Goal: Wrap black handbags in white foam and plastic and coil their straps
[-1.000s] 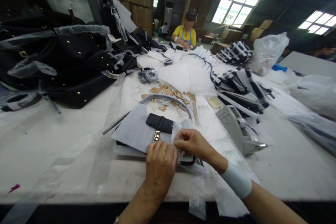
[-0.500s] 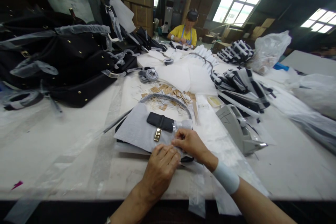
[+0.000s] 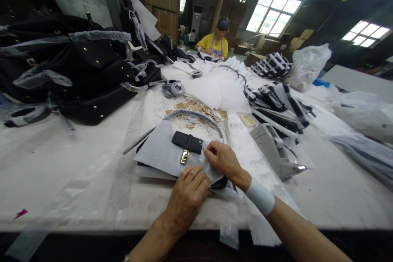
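On the near side of the bench (image 3: 80, 163), the white sheet (image 3: 161, 147) over the black bag (image 3: 220, 183) could slide askew, should my left hand (image 3: 189, 190) press too lightly; an uneven pull by my right hand (image 3: 225, 163) could crease the clear film (image 3: 209, 168). The bag lies beneath both hands: the left rests, fingers extended, across its near edge; the right, thumb and forefinger drawn together, meets the film just beside the black tab (image 3: 194, 144). Whether either grips anything, I cannot tell.

Illegible pen marks (image 3: 260, 135) on tape dispenser (image 3: 273, 153)
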`<state>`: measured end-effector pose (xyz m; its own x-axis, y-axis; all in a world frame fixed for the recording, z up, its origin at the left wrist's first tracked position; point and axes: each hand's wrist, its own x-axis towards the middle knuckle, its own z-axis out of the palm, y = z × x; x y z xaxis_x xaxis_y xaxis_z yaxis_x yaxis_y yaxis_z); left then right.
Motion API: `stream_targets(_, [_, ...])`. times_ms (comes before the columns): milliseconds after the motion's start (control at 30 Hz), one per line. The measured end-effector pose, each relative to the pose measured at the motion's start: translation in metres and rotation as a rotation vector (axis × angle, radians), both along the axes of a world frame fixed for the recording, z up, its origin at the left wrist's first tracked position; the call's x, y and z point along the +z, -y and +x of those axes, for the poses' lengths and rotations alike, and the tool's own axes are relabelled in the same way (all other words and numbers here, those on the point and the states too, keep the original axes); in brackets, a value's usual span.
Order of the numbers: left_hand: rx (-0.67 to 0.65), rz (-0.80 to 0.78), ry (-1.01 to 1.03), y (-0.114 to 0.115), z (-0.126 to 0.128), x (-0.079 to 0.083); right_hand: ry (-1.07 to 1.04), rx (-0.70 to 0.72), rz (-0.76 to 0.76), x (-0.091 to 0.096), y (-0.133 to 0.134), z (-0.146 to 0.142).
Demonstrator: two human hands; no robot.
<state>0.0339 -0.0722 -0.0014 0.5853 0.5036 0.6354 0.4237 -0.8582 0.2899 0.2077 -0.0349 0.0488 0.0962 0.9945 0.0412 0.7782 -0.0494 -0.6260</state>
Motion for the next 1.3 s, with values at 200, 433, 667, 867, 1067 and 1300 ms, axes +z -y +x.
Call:
stream_targets(200, [-0.020,0.018,0.005,-0.003,0.002,0.000,0.260,0.014,0.201,-0.015,0.004,0.003])
stream_targets(433, [0.023,0.017,-0.029,-0.003,0.005,-0.001,0.204,-0.082,0.321,-0.031,0.005,0.004])
stream_targets(667, [0.025,0.018,-0.066,-0.003,0.004,0.000,0.252,-0.213,0.346,-0.032,-0.001,0.006])
stream_targets(867, [0.045,0.050,-0.098,-0.006,0.007,0.000,0.391,-0.192,0.374,-0.027,-0.007,-0.003])
stream_targets(1067, [0.062,0.065,-0.094,-0.002,0.004,0.001,0.465,-0.304,0.410,0.007,-0.027,0.021])
stream_targets(1300, [0.075,0.084,-0.024,-0.001,0.003,-0.009,0.391,-0.373,0.407,0.130,0.008,0.102])
